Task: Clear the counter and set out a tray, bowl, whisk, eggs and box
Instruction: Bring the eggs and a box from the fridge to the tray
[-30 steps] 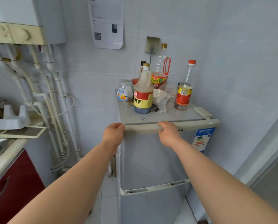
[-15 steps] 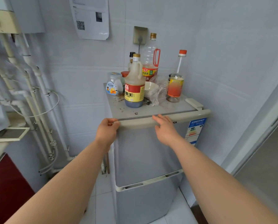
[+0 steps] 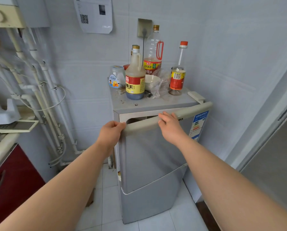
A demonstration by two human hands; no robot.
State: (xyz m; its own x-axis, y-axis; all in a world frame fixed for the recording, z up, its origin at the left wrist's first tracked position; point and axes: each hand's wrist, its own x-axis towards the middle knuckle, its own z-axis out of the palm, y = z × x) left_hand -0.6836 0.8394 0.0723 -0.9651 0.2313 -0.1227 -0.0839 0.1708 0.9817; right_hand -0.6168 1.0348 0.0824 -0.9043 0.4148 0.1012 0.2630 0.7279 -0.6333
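A small silver fridge stands against the tiled wall. Its upper door is pulled slightly ajar at the left, with a dark gap behind the cream handle bar along the door's top edge. My left hand grips the left end of that bar. My right hand rests on the bar's middle, fingers curled over it. A white bowl sits on the fridge top among the bottles. Tray, whisk, eggs and box are not in sight.
On the fridge top stand a vinegar bottle, a soy sauce bottle, a red-labelled bottle, a small jar and crumpled plastic. White pipes run down the left wall. A counter edge with red cabinet lies at left.
The upper fridge door has swung out at its left end, opening a gap behind the handle. My view has drifted right, then back left, and looks nearer.
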